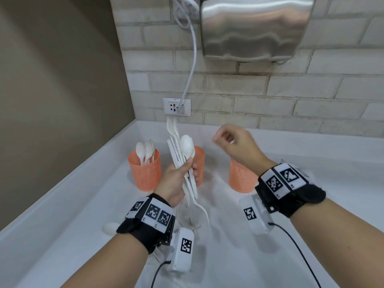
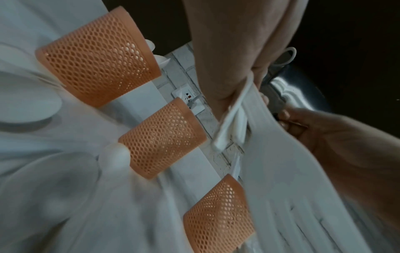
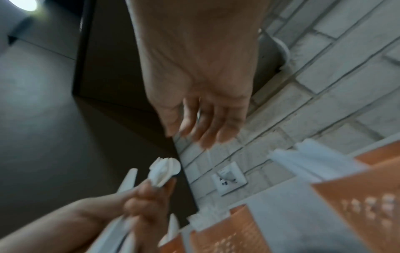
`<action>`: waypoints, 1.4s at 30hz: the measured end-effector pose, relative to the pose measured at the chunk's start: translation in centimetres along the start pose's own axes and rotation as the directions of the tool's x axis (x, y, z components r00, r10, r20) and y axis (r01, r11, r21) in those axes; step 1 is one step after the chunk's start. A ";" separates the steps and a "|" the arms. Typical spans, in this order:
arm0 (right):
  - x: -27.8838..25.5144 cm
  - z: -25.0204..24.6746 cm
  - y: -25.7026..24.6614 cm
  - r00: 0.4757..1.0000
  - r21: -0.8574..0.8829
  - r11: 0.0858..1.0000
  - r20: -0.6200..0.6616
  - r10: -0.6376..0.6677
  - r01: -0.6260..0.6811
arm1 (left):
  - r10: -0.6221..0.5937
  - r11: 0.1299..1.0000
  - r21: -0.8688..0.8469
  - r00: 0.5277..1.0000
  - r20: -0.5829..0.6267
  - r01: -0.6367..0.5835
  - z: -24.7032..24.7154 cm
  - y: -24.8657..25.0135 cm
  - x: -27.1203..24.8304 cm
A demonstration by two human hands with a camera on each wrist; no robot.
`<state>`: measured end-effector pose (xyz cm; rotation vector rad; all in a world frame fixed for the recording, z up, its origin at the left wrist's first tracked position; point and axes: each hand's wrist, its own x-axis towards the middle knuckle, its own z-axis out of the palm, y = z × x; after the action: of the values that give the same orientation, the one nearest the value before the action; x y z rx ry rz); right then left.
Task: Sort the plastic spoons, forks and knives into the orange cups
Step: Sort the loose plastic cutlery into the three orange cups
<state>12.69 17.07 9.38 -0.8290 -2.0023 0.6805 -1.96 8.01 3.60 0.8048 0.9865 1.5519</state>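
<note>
My left hand (image 1: 176, 179) grips a bundle of white plastic cutlery (image 1: 182, 156) upright over the counter; a spoon bowl (image 1: 186, 144) tops it. My right hand (image 1: 230, 142) hovers to the bundle's right, blurred, its fingers (image 3: 207, 130) relaxed and holding nothing. Three orange mesh cups stand in a row. The left cup (image 1: 145, 173) has spoons in it. The middle cup (image 1: 199, 165) is partly hidden behind the bundle. The right cup (image 1: 241, 177) is below my right wrist. The left wrist view shows all three cups (image 2: 160, 138) and the bundle (image 2: 255, 109) against my palm.
A loose white spoon (image 1: 110, 227) lies on the white counter (image 1: 72, 215) by my left wrist, and more cutlery (image 1: 195, 217) lies under the bundle. Behind are a brick wall, a wall socket (image 1: 176, 107) with a cord, and a steel hand dryer (image 1: 255, 28).
</note>
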 end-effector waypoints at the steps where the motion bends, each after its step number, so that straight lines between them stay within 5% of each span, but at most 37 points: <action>1: -0.7 0.6 -0.8 0.983 0.022 1.000 0.182 0.010 -0.015 | 0.013 1.000 -0.007 1.000 -0.026 -0.013 -0.2 0.2 0.2; 3: -2.4 1.8 -1.7 0.863 0.031 0.994 0.500 0.072 -0.101 | 0.045 0.999 -0.007 0.997 -0.058 -0.045 -0.3 0.6 0.3; 5: -3.9 2.8 -1.8 0.760 -0.025 0.992 0.641 0.111 -0.124 | 0.067 0.997 -0.042 0.996 -0.063 -0.070 -0.3 0.9 0.3; 11: -5.2 4.3 -1.1 0.708 -0.093 0.989 0.690 0.150 -0.118 | 0.098 0.994 -0.049 0.993 -0.067 -0.102 -0.2 1.0 -0.3; 14: -4.5 3.8 -2.3 0.798 -0.044 0.994 0.593 0.105 -0.099 | 0.123 0.992 0.024 0.989 -0.085 -0.121 -0.3 0.9 -0.4; 17: -3.0 3.4 -3.9 0.956 0.043 0.998 0.292 0.029 -0.043 | 0.154 0.973 0.179 0.987 -0.042 -0.144 -0.1 0.5 -0.6; 19: -1.9 3.7 -4.7 0.989 0.042 0.999 0.145 -0.002 -0.004 | 0.171 0.956 0.238 0.985 0.017 -0.170 0.3 0.2 -0.8; 26: -0.6 5.3 -4.8 0.997 -0.107 0.992 0.020 0.068 -0.065 | 0.189 0.902 0.375 0.977 0.099 -0.212 1.2 0.0 -1.3; 32: -0.6 4.9 -4.8 0.990 -0.172 0.978 0.068 0.127 -0.113 | 0.125 0.888 0.437 0.989 0.077 -0.146 0.6 -0.7 -1.6; 38: -0.4 3.9 -4.3 0.958 0.228 0.932 0.108 0.265 -0.283 | 0.142 0.925 0.334 0.980 0.138 -0.181 1.0 -0.3 -2.0; 42: 0.1 3.1 -4.1 0.953 0.327 0.896 0.075 0.293 -0.301 | 0.172 0.945 0.267 0.981 0.094 -0.192 1.1 -0.5 -1.8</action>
<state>8.80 14.03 10.80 -0.9275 -1.7248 1.1761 -0.40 6.45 3.68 1.1659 1.1167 1.5496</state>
